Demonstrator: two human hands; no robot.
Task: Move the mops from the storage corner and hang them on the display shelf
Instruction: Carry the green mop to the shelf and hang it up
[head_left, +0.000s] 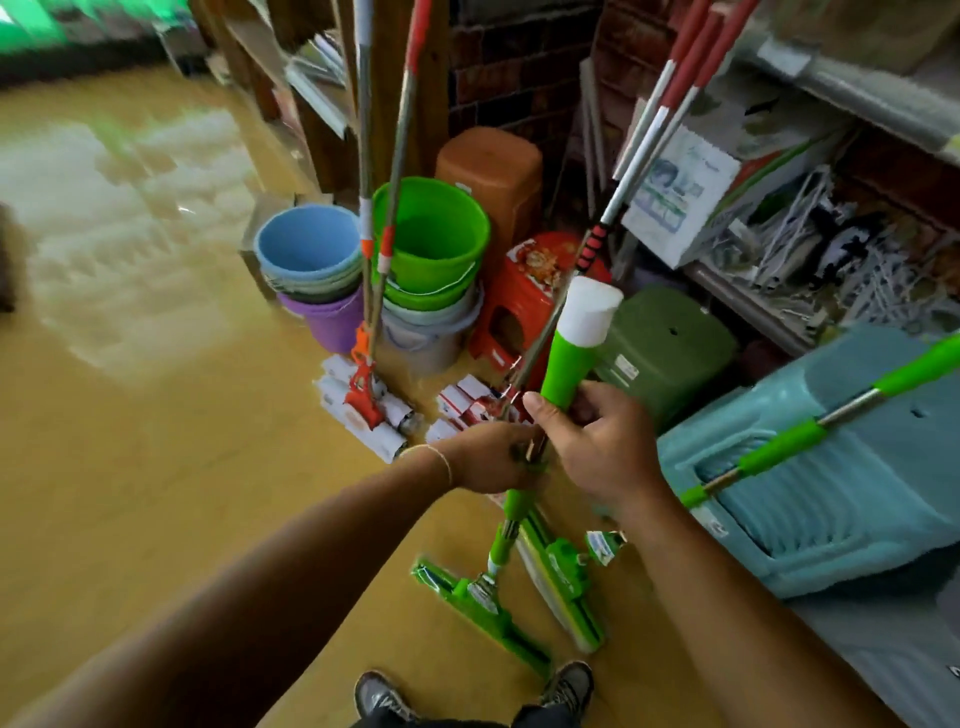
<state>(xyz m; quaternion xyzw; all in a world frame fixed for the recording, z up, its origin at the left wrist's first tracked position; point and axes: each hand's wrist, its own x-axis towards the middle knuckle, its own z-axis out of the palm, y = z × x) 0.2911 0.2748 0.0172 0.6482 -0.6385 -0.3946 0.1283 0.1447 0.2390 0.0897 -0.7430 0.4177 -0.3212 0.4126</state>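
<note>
Mops gripped in both hands at the storage corner

Green mops (519, 512) stand with heads on the floor (156, 415). The left hand (488, 457) is closed around metal handles; the right hand (597, 441) is wrapped around a green, white-capped handle (569, 358). Orange mops (363, 384) lean beside stacked buckets (431, 244). Labels on the packaging are too blurred to read.

Stacked buckets (311, 260) stand left of the stool (524, 306), mop heads (363, 410) before them.

Mop handle (568, 364) green, white cap — buckets (434, 234) green, blue (306, 244).
</note>
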